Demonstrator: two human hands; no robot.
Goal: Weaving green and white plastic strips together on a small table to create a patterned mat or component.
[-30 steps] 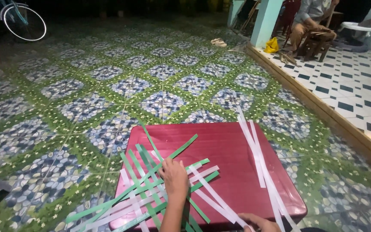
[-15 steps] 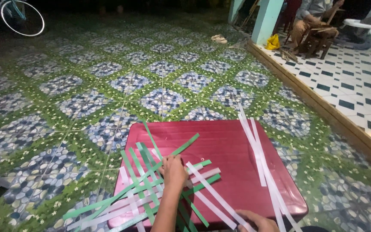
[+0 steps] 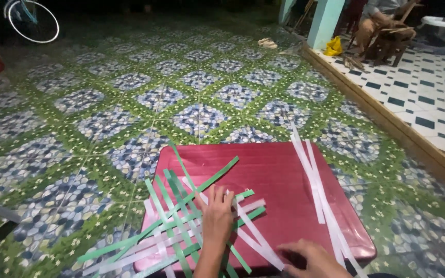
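Strip weaving on red desk point(image 3: 284, 175)

Left hand point(image 3: 217, 219) fingers spread flat, pressing green and white strips point(image 3: 181, 226); right hand point(image 3: 310, 257) fingers pinch a white strip point(image 3: 256, 239).

Right hand point(image 3: 312, 257) cut by bottom edge, wrist out of frame. Left hand point(image 3: 216, 219) covers crossing of green strips point(image 3: 176, 206) and white strips point(image 3: 256, 237); weave order beneath not readable. Red table point(image 3: 279, 175) near edge cropped at bottom. Bicycle wheel point(image 3: 32, 20) cut by top edge. Seated person point(image 3: 382, 20) cropped above torso. Yellow object point(image 3: 334, 47) too small to identify.
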